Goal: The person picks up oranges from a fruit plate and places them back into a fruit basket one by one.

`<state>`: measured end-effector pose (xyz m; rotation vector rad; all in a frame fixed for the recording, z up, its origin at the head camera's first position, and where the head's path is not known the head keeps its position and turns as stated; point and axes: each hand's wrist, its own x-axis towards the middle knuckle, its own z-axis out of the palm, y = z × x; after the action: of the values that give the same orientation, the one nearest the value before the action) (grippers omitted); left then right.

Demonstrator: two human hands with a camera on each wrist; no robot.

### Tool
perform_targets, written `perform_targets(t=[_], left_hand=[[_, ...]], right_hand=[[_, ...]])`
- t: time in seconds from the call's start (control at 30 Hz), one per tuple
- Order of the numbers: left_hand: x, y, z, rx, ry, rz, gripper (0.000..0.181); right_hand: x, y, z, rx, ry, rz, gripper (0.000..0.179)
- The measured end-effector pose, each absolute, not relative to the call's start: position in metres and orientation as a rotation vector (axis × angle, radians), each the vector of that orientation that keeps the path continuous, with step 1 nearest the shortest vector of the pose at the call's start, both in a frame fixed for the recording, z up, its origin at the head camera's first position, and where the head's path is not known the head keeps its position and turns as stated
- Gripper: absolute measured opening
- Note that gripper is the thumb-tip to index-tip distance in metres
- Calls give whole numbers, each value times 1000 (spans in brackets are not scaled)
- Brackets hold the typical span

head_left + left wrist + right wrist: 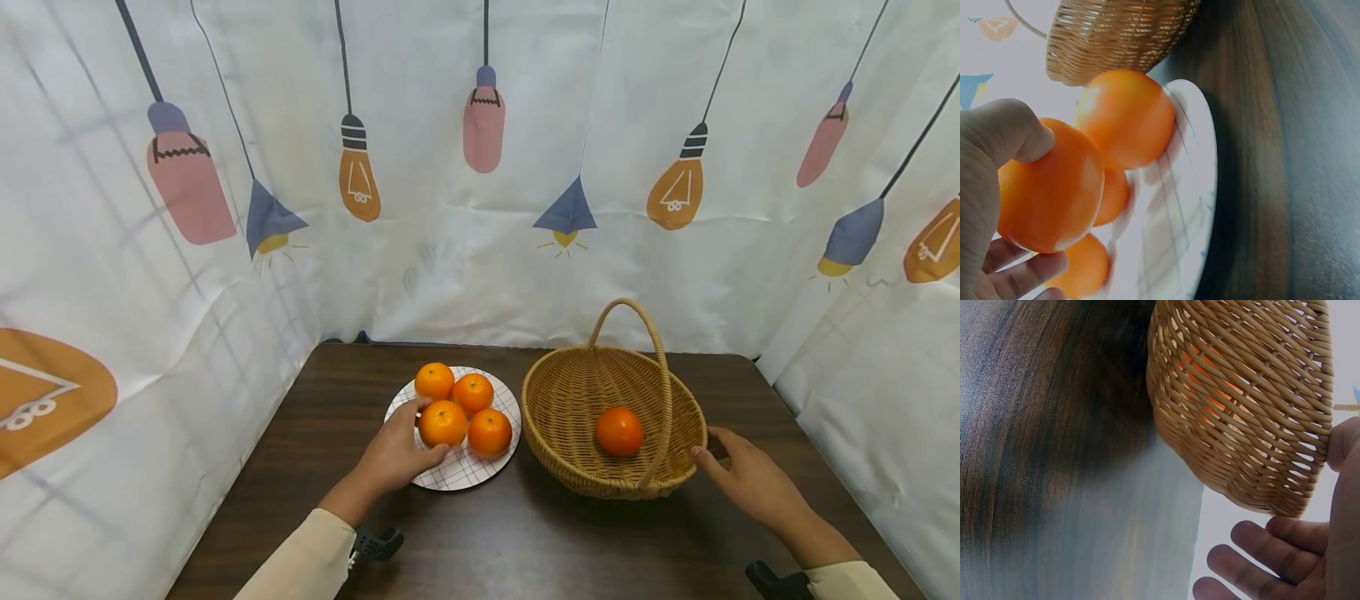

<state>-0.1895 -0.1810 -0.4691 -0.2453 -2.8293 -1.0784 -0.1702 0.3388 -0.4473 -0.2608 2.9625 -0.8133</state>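
Observation:
My left hand point(397, 447) grips an orange point(442, 423) over the near left part of the plate, thumb on one side and fingers round the other. In the left wrist view the held orange point(1054, 187) overlaps the others behind it. Three more oranges lie on the round white plate point(457, 477) with its thin grid lines. My right hand point(753, 479) pinches the right rim of the wicker basket point(562, 400) between thumb and index finger; the other fingers point(1260, 550) extend below the rim. One deeper-coloured orange point(619, 432) lies inside the basket.
The basket's arched handle point(663, 392) stands upright over its right part. Plate and basket sit side by side on a dark wooden table point(480, 542). A white curtain point(450, 250) printed with lamps hangs behind the table and along both sides.

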Motion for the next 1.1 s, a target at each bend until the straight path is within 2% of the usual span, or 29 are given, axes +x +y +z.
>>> perform_targets(t=[0.67,1.1], left_hand=[[-187,-155,-424,-404,-2806,-1119,81],[-190,-138,-415,-501,-2792,-1097,78]], right_hand=[[-172,339,-446,-266,2968,-802,74],[-175,343,-445,-257,2961,-736,78]])
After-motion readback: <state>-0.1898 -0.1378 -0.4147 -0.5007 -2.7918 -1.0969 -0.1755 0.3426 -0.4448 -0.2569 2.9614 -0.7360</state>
